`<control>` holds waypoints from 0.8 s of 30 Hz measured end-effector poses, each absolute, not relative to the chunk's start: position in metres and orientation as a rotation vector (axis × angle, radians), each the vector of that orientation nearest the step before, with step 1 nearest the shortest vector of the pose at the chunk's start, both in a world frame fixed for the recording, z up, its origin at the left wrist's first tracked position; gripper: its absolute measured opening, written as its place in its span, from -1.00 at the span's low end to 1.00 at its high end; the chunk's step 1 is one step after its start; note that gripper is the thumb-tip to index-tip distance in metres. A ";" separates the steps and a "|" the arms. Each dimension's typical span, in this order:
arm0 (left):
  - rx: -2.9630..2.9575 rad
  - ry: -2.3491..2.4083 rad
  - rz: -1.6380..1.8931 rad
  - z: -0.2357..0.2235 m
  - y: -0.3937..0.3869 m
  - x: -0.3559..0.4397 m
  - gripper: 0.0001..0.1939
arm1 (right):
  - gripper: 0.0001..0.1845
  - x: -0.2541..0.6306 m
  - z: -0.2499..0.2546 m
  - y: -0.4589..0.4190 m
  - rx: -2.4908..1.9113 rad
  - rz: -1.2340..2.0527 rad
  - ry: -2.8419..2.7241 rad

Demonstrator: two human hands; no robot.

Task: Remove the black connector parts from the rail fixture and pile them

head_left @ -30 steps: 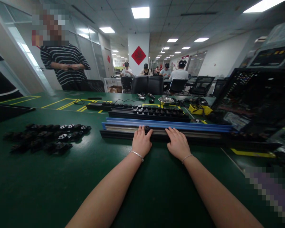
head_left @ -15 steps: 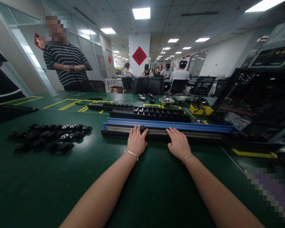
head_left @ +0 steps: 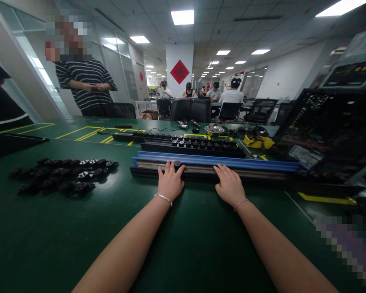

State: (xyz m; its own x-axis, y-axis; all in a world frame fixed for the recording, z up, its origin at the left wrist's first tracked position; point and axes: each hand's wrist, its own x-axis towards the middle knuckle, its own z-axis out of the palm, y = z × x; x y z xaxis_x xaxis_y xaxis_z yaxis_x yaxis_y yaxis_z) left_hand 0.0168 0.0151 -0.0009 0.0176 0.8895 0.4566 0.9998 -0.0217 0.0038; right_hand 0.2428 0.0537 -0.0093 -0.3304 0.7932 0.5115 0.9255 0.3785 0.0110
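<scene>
A long black metal rail with a grey inner channel lies across the table before me. My left hand is over its left half, with a small black socket-like module between thumb and forefinger at the channel. My right hand rests on the rail farther right, fingers stretched forward and holding no separate part. Directly behind runs a blue rail. The underside of the module is hidden.
Several black modules lie in rows on the green table at left. Beyond the blue rail are black rails fitted with modules, a metal bowl and a yellow tray. A person in a striped shirt stands at far left.
My left hand has shifted slightly left along the rail, and the small black module has moved with it. My right hand stays in place.
</scene>
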 end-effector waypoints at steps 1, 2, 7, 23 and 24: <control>-1.975 -1.941 -0.480 -0.001 0.015 0.015 -0.43 | -0.36 0.243 -0.009 0.054 -1.486 -0.424 -2.221; -1.971 -1.941 -0.478 -0.001 0.014 0.013 -0.44 | -0.36 0.243 -0.010 0.054 -1.488 -0.424 -2.225; -1.953 -1.926 -0.470 0.000 0.013 0.004 -0.44 | -0.36 0.243 -0.009 0.054 -1.487 -0.422 -2.230; -1.882 -2.028 -0.427 0.001 0.010 -0.011 -0.45 | -0.37 0.242 -0.007 0.053 -1.515 -0.427 -2.238; -1.878 -2.036 -0.417 0.001 0.009 -0.012 -0.45 | -0.37 0.242 -0.007 0.053 -1.518 -0.426 -2.238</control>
State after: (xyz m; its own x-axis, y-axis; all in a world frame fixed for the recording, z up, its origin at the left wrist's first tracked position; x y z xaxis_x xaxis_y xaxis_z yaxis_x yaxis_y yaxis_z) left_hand -0.0122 0.0095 0.0011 -0.0696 0.8970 0.4364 0.9964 0.0840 -0.0136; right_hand 0.2418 0.0531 -0.0074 -0.3291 0.8089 0.4872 0.9314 0.3631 0.0263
